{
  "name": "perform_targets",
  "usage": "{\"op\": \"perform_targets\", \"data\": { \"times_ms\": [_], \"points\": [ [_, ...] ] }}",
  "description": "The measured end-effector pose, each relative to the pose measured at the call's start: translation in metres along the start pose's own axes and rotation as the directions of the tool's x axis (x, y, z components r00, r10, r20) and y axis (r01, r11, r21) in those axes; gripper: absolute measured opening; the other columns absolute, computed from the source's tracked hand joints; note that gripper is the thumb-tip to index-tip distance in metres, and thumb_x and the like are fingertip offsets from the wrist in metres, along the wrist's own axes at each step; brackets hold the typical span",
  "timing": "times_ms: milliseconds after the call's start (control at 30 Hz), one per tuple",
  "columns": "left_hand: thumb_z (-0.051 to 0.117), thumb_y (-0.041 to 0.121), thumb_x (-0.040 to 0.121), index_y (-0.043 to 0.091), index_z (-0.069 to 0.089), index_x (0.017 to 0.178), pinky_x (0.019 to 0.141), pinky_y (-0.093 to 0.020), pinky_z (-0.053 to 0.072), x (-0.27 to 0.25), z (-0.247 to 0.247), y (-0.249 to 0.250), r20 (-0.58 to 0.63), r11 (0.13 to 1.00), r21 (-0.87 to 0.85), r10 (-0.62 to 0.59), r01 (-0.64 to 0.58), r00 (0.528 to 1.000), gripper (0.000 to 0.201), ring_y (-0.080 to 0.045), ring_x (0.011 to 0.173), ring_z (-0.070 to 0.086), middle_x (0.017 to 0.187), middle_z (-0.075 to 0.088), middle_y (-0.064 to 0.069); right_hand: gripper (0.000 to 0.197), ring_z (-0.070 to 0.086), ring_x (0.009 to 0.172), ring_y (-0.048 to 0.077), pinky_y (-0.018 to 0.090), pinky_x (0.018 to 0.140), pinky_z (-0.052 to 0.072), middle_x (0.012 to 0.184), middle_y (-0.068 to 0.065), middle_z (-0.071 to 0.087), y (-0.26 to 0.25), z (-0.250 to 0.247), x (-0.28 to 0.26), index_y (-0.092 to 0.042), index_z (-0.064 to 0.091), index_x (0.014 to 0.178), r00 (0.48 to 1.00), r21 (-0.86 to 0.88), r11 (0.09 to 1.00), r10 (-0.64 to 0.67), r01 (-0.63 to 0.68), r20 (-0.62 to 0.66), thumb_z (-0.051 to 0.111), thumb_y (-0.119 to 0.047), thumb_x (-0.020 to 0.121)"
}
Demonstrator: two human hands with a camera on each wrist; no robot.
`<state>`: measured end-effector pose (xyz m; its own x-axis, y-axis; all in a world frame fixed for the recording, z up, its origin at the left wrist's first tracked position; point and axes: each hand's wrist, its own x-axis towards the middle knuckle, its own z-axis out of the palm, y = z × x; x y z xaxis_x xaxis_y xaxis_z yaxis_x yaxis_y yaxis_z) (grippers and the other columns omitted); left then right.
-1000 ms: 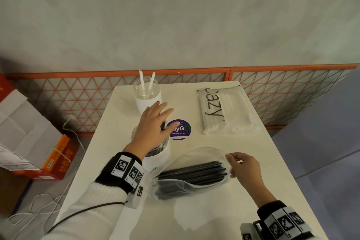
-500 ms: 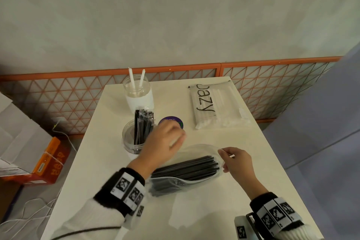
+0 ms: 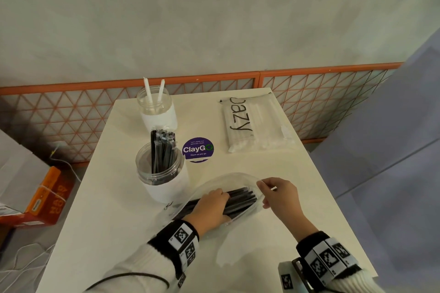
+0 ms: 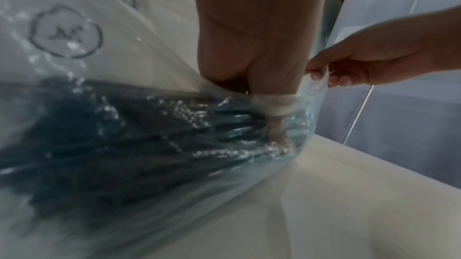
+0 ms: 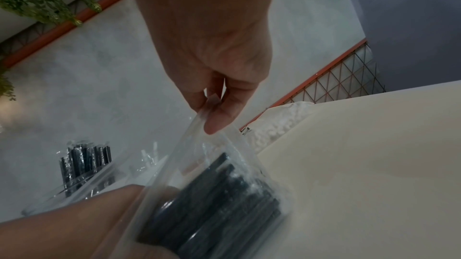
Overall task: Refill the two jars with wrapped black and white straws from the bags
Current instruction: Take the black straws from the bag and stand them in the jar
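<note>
Holding the clear bag open, we pinch its lip in our right hand so our left hand can reach inside and curl round the black straws. It lies on the table just beside the near jar, keeping transfers short; the white straw bag waits farther back.

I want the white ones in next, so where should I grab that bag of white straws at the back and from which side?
Probably across the middle of the bag of white straws, from above. It lies flat on the table, long axis running away from you, nothing on top. Which end opens is not clear.
</note>
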<state>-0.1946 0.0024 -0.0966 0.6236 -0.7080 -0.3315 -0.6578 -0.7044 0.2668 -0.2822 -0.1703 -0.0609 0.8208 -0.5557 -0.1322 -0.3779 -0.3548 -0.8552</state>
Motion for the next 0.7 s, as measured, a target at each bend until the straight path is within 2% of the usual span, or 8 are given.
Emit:
{"op": "perform_targets", "data": {
  "times_ms": [100,233,367,467,533,600,667,700],
  "points": [
    [0.065,0.034,0.084,0.009,0.051,0.122,0.092,-0.036,0.044,-0.001,-0.004,-0.002,0.014,0.995,-0.094,-0.029,0.03,0.999,0.048,-0.028,0.108,0.052,0.121,0.052,-0.011,0.009,0.061,0.045,0.013,0.02,0.048,0.051,0.073,-0.005,0.065,0.001,-0.003,0.0,-0.02,0.069,0.081,1.0,0.002,1.0,0.005,-0.005,0.001,0.064,-0.022,0.088],
    [0.065,0.032,0.085,0.011,0.054,0.116,0.086,-0.033,0.048,-0.003,-0.012,-0.003,0.03,0.975,-0.216,-0.036,0.042,0.999,0.039,-0.026,0.102,0.059,0.115,0.062,-0.009,0.01,0.061,0.045,0.013,0.023,0.049,0.053,0.07,-0.005,0.065,0.001,-0.004,0.0,-0.022,0.068,0.078,1.0,0.018,1.0,0.0,0.0,0.002,0.064,-0.021,0.088],
    [0.061,0.024,0.087,0.014,0.056,0.106,0.08,-0.031,0.047,-0.011,-0.031,-0.002,-0.086,0.95,-0.306,0.031,-0.056,0.996,0.022,-0.024,0.094,0.059,0.104,0.064,-0.007,0.009,0.059,0.041,0.009,0.02,0.047,0.051,0.07,-0.005,0.065,0.002,-0.007,0.003,-0.019,0.07,0.08,1.0,0.012,1.0,-0.007,0.007,-0.006,0.064,-0.021,0.088],
    [0.062,0.03,0.088,0.016,0.059,0.093,0.074,-0.03,0.049,-0.021,-0.05,-0.006,-0.164,0.91,-0.402,0.043,-0.106,0.986,0.015,-0.017,0.08,0.06,0.088,0.064,-0.003,0.011,0.06,0.042,0.013,0.026,0.052,0.054,0.067,-0.006,0.066,0.003,-0.007,0.004,-0.022,0.069,0.076,1.0,0.025,1.0,-0.003,0.003,-0.01,0.065,-0.021,0.087],
    [0.065,0.033,0.087,0.025,0.056,0.083,0.066,-0.023,0.046,-0.03,-0.063,-0.008,-0.23,0.86,-0.489,0.031,-0.143,0.973,0.013,-0.007,0.069,0.056,0.075,0.06,0.005,0.014,0.061,0.043,0.014,0.029,0.054,0.055,0.065,-0.006,0.066,0.002,-0.006,0.006,-0.024,0.068,0.073,1.0,0.021,1.0,-0.002,0.002,-0.012,0.066,-0.021,0.087],
    [0.068,0.031,0.085,0.03,0.055,0.083,0.063,-0.016,0.044,-0.04,-0.079,-0.007,-0.31,0.784,-0.595,-0.021,-0.177,0.95,0.013,-0.002,0.064,0.055,0.069,0.059,0.008,0.013,0.06,0.042,0.012,0.029,0.054,0.055,0.065,-0.005,0.067,0.002,-0.006,0.007,-0.022,0.069,0.075,1.0,0.012,1.0,0.0,0.0,-0.013,0.065,-0.021,0.087],
    [0.069,0.025,0.085,0.027,0.058,0.085,0.065,-0.012,0.047,-0.05,-0.101,-0.005,-0.408,0.677,-0.701,-0.123,-0.224,0.905,0.011,-0.003,0.062,0.059,0.067,0.061,0.008,0.011,0.061,0.042,0.012,0.03,0.053,0.055,0.066,-0.005,0.067,0.002,-0.006,0.008,-0.022,0.069,0.077,1.0,0.01,1.0,-0.002,0.003,-0.016,0.065,-0.021,0.087],
    [0.069,0.019,0.085,0.024,0.059,0.083,0.065,-0.014,0.049,-0.054,-0.111,-0.005,-0.467,0.622,-0.737,-0.185,-0.265,0.864,0.011,-0.005,0.061,0.06,0.065,0.061,0.006,0.01,0.062,0.042,0.014,0.031,0.054,0.056,0.066,-0.005,0.067,0.002,-0.006,0.009,-0.022,0.069,0.077,1.0,0.01,1.0,-0.005,0.005,-0.018,0.065,-0.021,0.087]
  ]
}}
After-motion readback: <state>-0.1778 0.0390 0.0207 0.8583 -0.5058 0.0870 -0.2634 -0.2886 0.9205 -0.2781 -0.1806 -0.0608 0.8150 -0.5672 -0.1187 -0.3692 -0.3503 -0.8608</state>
